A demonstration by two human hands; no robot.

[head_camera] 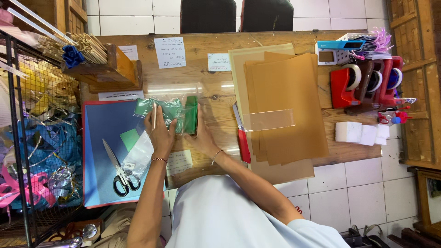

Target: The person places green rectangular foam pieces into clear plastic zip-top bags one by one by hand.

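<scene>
From the head view, both hands are on the clear bag [167, 109] of green sheets, lying on the wooden table [216, 92] at the blue mat's [108, 124] right edge. The left hand [161, 131] has its fingers closed on the bag's middle. The right hand [202, 135] lies flatter, fingers pressed against the dark green stack [191, 115], whose long axis runs away from the person. Bag directly ahead of both sets of fingertips; scissors [118, 170] lie nearer the left arm.
</scene>
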